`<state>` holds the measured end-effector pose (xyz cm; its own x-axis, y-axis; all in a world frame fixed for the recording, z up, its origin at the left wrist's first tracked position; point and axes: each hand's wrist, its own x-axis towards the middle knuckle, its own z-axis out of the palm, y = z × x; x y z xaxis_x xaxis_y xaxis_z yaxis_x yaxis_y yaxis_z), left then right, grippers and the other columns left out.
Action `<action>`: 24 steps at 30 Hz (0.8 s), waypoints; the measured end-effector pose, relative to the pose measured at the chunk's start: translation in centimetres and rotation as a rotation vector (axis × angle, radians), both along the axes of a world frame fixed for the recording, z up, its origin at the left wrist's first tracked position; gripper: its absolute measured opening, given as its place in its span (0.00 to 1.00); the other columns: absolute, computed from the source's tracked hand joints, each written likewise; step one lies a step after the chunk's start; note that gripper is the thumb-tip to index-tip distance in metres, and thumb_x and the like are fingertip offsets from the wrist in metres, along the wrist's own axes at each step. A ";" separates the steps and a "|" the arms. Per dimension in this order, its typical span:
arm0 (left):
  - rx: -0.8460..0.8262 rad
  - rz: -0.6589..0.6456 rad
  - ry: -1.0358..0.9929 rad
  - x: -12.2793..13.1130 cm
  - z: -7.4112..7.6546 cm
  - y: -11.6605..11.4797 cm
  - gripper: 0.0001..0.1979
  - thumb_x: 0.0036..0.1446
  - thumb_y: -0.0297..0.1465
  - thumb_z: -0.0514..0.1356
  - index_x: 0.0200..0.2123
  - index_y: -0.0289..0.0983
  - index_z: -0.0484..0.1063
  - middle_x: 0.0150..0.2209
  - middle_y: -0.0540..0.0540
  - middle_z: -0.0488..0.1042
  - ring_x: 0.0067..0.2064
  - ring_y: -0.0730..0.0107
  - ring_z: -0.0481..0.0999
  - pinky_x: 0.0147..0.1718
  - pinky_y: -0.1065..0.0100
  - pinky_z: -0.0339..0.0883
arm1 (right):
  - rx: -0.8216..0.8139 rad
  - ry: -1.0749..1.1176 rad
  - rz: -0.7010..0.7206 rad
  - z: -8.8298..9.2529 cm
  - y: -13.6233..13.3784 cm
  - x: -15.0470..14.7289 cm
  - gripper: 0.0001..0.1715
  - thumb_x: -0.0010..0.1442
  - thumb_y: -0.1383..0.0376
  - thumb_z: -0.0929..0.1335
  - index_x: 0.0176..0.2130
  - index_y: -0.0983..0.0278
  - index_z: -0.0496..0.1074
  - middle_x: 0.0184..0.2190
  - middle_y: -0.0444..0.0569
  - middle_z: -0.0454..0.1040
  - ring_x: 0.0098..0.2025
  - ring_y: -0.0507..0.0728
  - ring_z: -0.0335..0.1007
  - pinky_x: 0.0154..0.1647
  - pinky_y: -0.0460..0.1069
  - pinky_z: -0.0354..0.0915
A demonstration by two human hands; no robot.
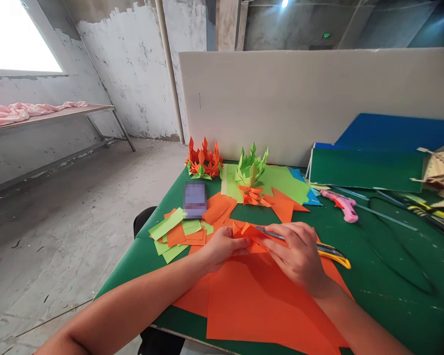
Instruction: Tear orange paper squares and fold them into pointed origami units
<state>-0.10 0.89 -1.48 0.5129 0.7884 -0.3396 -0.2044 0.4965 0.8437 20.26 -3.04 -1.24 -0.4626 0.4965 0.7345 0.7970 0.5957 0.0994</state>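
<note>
Above the orange sheets (pixel 259 301) on the green worktop (pixel 385 276), the left hand (pixel 222 247) has its fingers clamped on a folded orange paper (pixel 248 230); the right hand (pixel 299 254) meets its other side, though I can't tell its grip.

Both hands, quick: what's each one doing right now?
Left hand: closed, pinching the folded orange paper.
Right hand: fingers bent at the same paper; whether it also grips the yellow-handled tool can't be told.
</note>
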 end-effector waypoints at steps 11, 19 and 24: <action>-0.019 0.004 -0.029 0.0 -0.2 0.1 0.18 0.39 0.34 0.75 0.33 0.33 0.79 0.31 0.48 0.77 0.31 0.76 0.75 0.36 0.70 0.69 | 0.014 -0.087 0.054 0.2 -0.1 0.1 0.17 0.64 0.75 0.65 0.45 0.57 0.76 0.46 0.50 0.78 0.48 0.59 0.69 0.51 0.58 0.59; 0.004 -0.014 -0.040 -0.1 -0.3 0.1 0.18 0.41 0.35 0.74 0.35 0.33 0.78 0.33 0.47 0.78 0.33 0.73 0.76 0.37 0.70 0.70 | 0.003 -0.042 0.071 -0.1 -0.1 -0.1 0.15 0.64 0.74 0.66 0.44 0.58 0.77 0.46 0.50 0.78 0.48 0.59 0.68 0.52 0.58 0.57; 0.024 -0.008 -0.013 0.0 0.2 0.0 0.15 0.42 0.33 0.73 0.33 0.33 0.76 0.28 0.49 0.76 0.30 0.74 0.76 0.33 0.72 0.68 | -0.028 -0.037 0.080 -0.1 -0.1 -0.1 0.14 0.64 0.74 0.66 0.43 0.58 0.77 0.46 0.50 0.78 0.49 0.59 0.68 0.53 0.58 0.56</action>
<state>-0.13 0.91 -1.30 0.5236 0.7919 -0.3141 -0.2113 0.4779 0.8526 20.15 -3.15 -1.35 -0.5281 0.4773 0.7023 0.7432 0.6599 0.1103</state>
